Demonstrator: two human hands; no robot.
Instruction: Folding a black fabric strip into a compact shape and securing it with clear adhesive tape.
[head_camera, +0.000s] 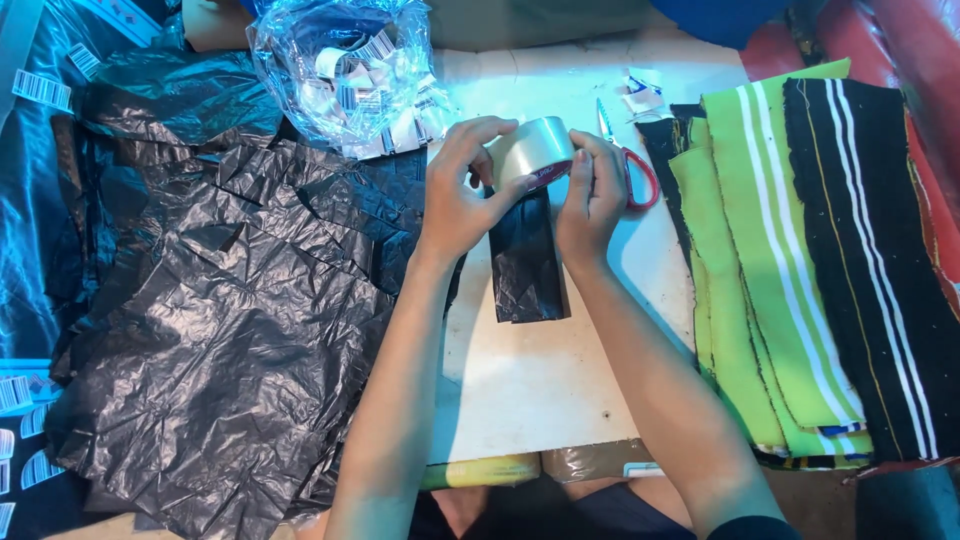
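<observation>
Hands gripped a tape roll (533, 152) above a black plastic strip (526, 262) on the white board (540, 380): left hand (458, 190) and right hand (590, 195) both clamped it (steady, even tension seemed advisable).
</observation>
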